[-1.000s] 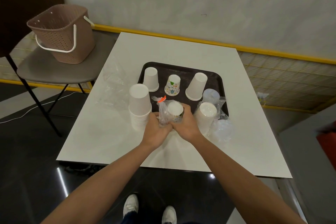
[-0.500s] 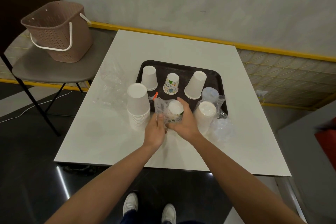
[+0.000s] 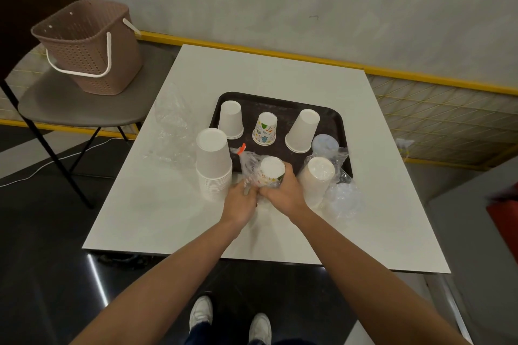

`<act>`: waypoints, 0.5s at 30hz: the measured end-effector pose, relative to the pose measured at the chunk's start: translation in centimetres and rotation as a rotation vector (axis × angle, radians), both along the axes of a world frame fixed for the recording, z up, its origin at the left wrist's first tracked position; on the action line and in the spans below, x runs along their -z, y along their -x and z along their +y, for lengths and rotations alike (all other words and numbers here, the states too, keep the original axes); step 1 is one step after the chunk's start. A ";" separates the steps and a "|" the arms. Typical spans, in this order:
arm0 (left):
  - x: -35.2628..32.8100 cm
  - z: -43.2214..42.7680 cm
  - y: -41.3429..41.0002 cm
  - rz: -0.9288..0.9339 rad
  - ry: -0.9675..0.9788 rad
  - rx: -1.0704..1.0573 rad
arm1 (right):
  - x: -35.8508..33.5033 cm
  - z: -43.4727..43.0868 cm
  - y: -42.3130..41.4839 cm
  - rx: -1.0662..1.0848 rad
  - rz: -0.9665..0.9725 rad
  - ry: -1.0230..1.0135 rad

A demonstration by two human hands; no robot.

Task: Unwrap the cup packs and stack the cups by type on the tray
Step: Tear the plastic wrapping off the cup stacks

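Observation:
A pack of patterned cups (image 3: 269, 172) in clear plastic with an orange tie stands upside down at the front edge of the dark tray (image 3: 333, 117). My right hand (image 3: 283, 192) grips the pack's right side. My left hand (image 3: 240, 199) pinches the plastic at its lower left. On the tray stand a white cup (image 3: 230, 120), a patterned cup (image 3: 265, 129) and a taller white cup (image 3: 302, 131), all upside down. A tall stack of white cups (image 3: 213, 162) stands unwrapped left of the tray. A wrapped pack of white cups (image 3: 316, 179) stands to the right.
Empty clear wrap (image 3: 171, 126) lies on the white table (image 3: 252, 73) left of the tray. Clear plastic cups in wrap (image 3: 343, 199) lie at the right. A brown basket (image 3: 89, 45) sits on a chair (image 3: 56, 103) to the left. The table's near edge is just behind my wrists.
My left hand was flat beside the pack half a second ago; it has now closed on the plastic low on the pack's left. My right hand has stayed on the pack.

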State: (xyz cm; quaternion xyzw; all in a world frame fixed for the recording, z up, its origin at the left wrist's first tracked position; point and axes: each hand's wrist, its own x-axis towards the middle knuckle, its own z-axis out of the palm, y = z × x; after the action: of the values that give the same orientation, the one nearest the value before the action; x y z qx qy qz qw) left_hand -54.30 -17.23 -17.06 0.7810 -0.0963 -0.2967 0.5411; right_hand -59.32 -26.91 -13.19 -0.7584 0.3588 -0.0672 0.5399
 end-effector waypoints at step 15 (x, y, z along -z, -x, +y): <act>-1.3 0.6 0.5 0.176 0.133 0.021 | -0.4 0.5 0.0 0.172 -0.149 -0.261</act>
State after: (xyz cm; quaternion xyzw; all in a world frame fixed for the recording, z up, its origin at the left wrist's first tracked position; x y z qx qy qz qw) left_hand -54.75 -16.66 -15.78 0.7131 -0.0762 -0.3628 0.5950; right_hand -59.36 -26.40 -12.81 -0.6413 0.3868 -0.1221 0.6513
